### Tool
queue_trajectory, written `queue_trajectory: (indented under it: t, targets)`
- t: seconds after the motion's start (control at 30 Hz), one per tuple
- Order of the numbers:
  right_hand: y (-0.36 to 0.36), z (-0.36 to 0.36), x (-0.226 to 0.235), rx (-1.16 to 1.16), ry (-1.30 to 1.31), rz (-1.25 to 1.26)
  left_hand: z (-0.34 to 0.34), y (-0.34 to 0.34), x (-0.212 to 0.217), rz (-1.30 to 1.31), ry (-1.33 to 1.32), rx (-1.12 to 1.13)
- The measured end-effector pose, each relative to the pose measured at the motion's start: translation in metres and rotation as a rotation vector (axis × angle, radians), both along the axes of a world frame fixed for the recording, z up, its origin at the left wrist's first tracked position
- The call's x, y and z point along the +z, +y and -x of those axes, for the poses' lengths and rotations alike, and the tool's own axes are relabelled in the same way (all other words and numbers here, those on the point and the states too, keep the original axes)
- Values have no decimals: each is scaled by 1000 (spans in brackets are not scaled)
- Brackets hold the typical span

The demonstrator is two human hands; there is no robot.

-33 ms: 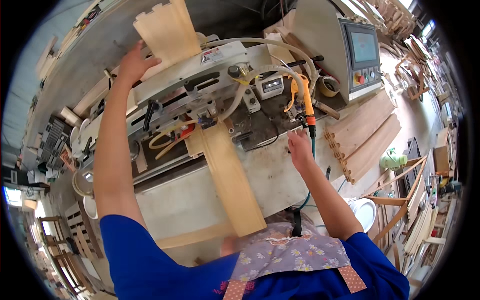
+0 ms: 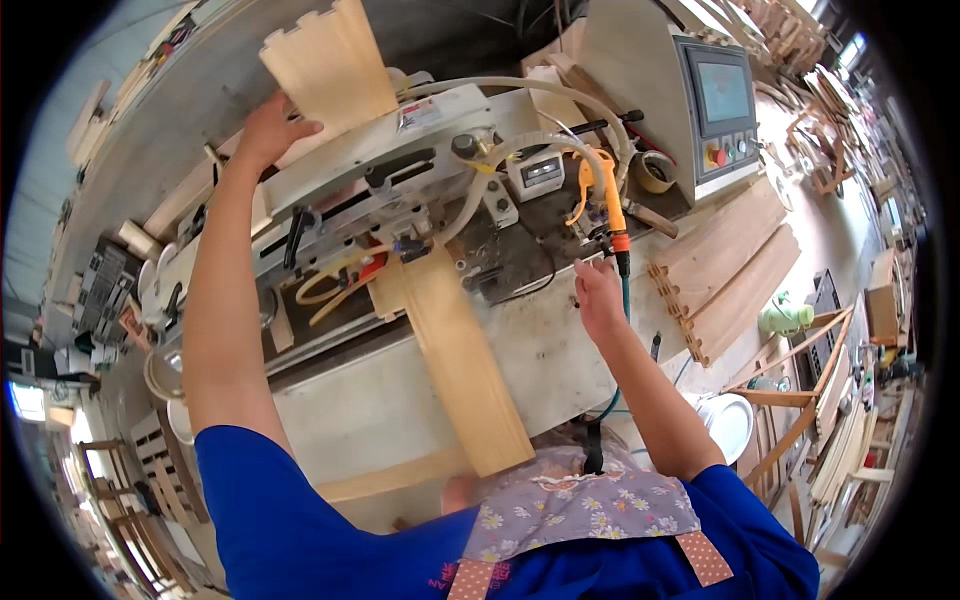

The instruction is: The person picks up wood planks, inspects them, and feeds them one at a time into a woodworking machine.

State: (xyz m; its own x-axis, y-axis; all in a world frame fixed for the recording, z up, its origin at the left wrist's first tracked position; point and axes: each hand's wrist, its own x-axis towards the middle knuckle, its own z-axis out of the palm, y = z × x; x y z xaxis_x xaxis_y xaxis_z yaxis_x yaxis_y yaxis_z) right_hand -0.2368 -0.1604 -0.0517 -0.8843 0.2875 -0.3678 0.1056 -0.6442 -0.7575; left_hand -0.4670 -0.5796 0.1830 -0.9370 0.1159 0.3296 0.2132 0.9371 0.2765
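Observation:
My left hand [image 2: 270, 132] reaches to the far side of the machine, beside a pale wooden board [image 2: 335, 75] with a notched end. Its thumb is spread from the fingers, and some fingertips are hidden at the board's edge. At the bench's front, below an orange air gun [image 2: 604, 195], my right hand [image 2: 600, 295] is closed with curled fingers. I cannot make out what, if anything, is inside it. Between my arms, a long pale board [image 2: 465, 360] runs from under the machine's clamps [image 2: 410, 240] toward my apron.
A control panel [image 2: 722, 105] with a screen and red button stands at the back right. Boards with notched ends [image 2: 725, 275] lie to the right, near a green jug [image 2: 786, 316] and a white bucket [image 2: 725, 428]. Pale hoses [image 2: 468, 205] loop over the machine [image 2: 330, 190].
The whole view has shifted very slightly. Both hands and the boards keep their places.

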Motion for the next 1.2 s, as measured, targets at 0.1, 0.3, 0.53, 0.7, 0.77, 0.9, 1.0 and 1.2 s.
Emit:
queue_trajectory:
  t: [0.1,0.3,0.53,0.7,0.77,0.9,1.0,1.2]
  targets:
    - [-12,1,23,-41,-19,11,37,-13,-26,-160,-305,-181]
    - [-15,1,43,-189,-149,41,56,-18,-43,-301,-290,-269]
    - [-11,24,20,-184,-276,23,78,-65,-67,-255,-220,-391]
    - [-4,23,48,-264,-391,-8,69,-28,-49,-110,-268,-275]
    - [-5,26,45,-275,-386,17,66,-26,-45,-134,-262,-297]
    - [-14,30,49,-319,-405,-47,65,-28,-46,-163,-264,-289]
    - [-9,34,15,-335,-477,-195,69,-35,-53,-257,-262,-321]
    - [-3,38,-6,-368,-457,-311,73,-43,-51,-160,-254,-277]
